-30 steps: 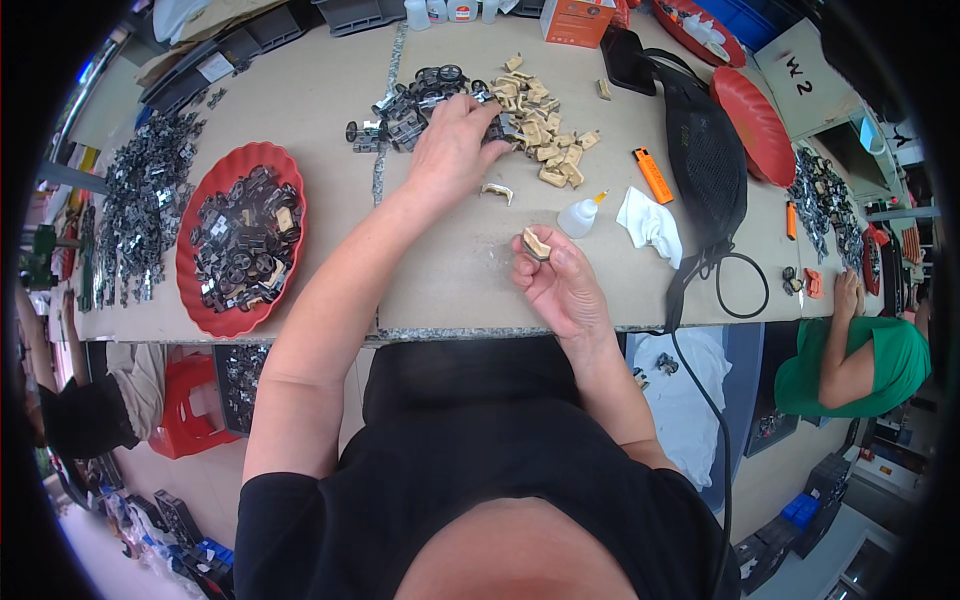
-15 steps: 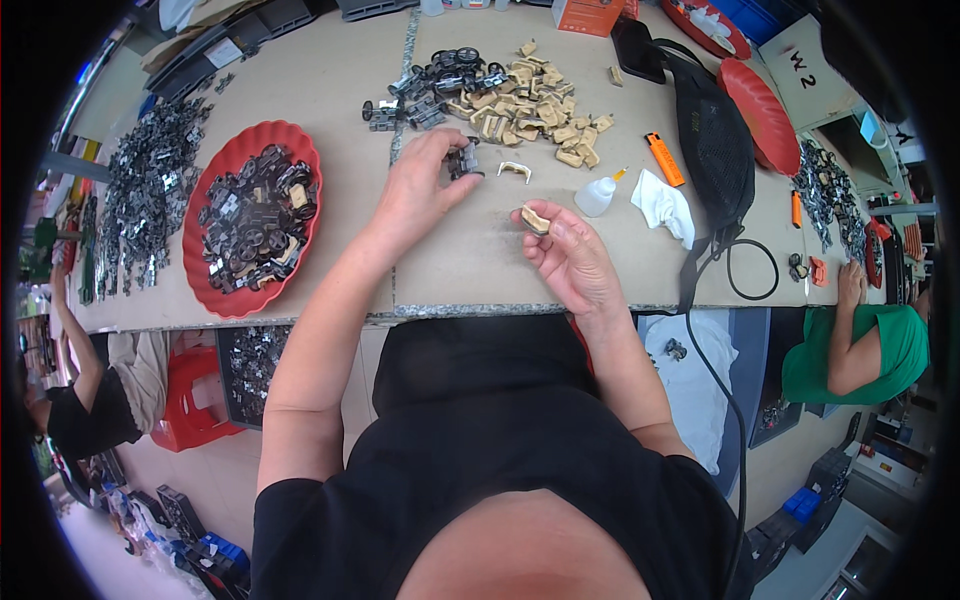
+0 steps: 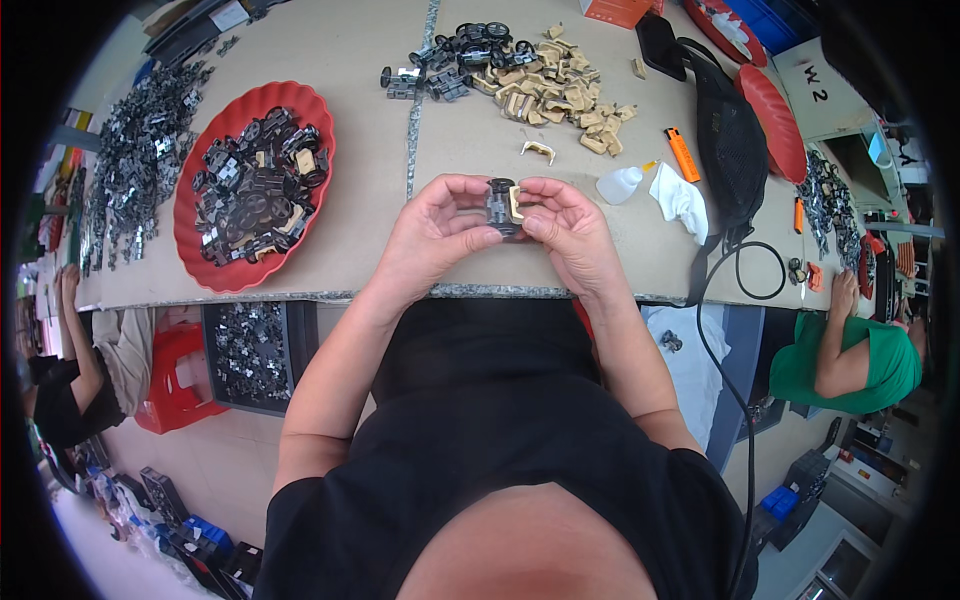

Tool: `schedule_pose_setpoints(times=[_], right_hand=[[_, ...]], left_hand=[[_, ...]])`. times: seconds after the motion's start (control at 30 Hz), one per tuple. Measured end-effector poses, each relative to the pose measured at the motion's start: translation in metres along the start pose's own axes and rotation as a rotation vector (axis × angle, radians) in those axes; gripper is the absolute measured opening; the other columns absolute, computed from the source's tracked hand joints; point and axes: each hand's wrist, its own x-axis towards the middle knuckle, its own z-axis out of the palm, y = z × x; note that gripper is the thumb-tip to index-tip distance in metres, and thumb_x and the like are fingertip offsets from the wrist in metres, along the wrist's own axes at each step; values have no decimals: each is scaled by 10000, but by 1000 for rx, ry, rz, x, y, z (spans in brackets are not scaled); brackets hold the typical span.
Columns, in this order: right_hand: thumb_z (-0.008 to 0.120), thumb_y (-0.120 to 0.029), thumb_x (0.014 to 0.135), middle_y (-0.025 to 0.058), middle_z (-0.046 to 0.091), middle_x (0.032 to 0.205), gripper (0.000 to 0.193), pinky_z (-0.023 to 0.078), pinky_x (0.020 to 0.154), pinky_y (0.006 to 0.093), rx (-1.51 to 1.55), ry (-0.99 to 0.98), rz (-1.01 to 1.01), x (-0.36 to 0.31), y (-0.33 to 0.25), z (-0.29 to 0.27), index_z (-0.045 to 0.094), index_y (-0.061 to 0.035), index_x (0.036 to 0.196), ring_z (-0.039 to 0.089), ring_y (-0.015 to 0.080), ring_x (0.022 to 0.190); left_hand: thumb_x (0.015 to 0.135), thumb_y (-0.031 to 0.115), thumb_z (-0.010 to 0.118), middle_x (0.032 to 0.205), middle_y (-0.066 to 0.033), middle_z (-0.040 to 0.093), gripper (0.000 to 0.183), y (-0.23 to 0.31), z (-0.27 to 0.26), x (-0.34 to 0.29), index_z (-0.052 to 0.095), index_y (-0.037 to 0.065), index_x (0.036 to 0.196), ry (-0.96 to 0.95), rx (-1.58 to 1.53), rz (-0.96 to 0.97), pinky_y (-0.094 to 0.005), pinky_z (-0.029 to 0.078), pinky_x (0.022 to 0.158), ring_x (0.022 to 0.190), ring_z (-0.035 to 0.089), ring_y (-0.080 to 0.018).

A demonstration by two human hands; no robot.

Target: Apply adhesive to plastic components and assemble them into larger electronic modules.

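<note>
Close to the table's near edge, my two hands meet in front of me. My left hand (image 3: 433, 232) pinches a small dark toy car chassis (image 3: 497, 203) with black wheels. In the fingers of my right hand (image 3: 570, 232) is a tan plastic toy part (image 3: 515, 204), which lies against the chassis's right side. Whether the two are joined I cannot tell. Just beyond my hands a single pale, bracket-shaped piece (image 3: 538, 151) lies on the table. Farther off are a heap of tan parts (image 3: 570, 85) and, beside it, a heap of black wheeled chassis (image 3: 470, 55).
On the left stands a red scalloped tray (image 3: 190, 235) of chassis, beside a large spread of dark parts (image 3: 140, 165). To the right are a white squeeze bottle (image 3: 618, 185), white tissue (image 3: 680, 203), an orange lighter (image 3: 683, 155) and a black bag (image 3: 730, 140). Co-workers sit at both sides.
My left hand has brought the chassis back from near the heap, toward me. My right hand has moved slightly left with the tan part, so both pieces now touch.
</note>
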Motion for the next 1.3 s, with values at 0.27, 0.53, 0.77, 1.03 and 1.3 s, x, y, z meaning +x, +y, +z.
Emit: schedule_pose_setpoints(times=[0.27,0.53,0.77,1.03,1.3], right_hand=[[634,-7,791,122,546,1070,378,513,779,283,20,-18,61,2,-2,0,494,28,1141,589,153,912],[635,25,775,127,549,1062,387,525,763,269,2,-74,95,6,-4,-3,495,35,1136,599,152,892],[632,43,768,118,568,1023,388,534,739,261,50,-73,156,9,-7,-4,505,41,1134,605,148,872],[632,35,768,105,583,1008,378,526,691,238,-40,-27,119,10,-6,2,504,33,1123,600,135,844],[628,44,768,102,610,933,362,535,657,235,-45,-98,198,13,-8,-6,515,30,1110,616,132,771]], left_hand=[[776,-7,654,1083,-93,537,349,-4,-2,0,498,0,1088,14,-47,20,-294,460,890,1003,538,-160],[779,18,667,1027,-74,566,307,2,-4,-1,516,12,1045,36,-31,-12,-296,462,860,983,546,-149],[786,-3,648,1033,-73,567,284,3,-5,-4,525,5,1042,23,-71,-29,-290,452,873,987,540,-142],[801,-29,623,1007,-64,569,254,-4,-4,-4,533,0,1036,100,-23,35,-280,484,836,968,547,-135],[794,-29,630,1010,-76,572,270,-3,-5,-6,535,1,1045,69,-16,38,-283,486,846,980,546,-141]])
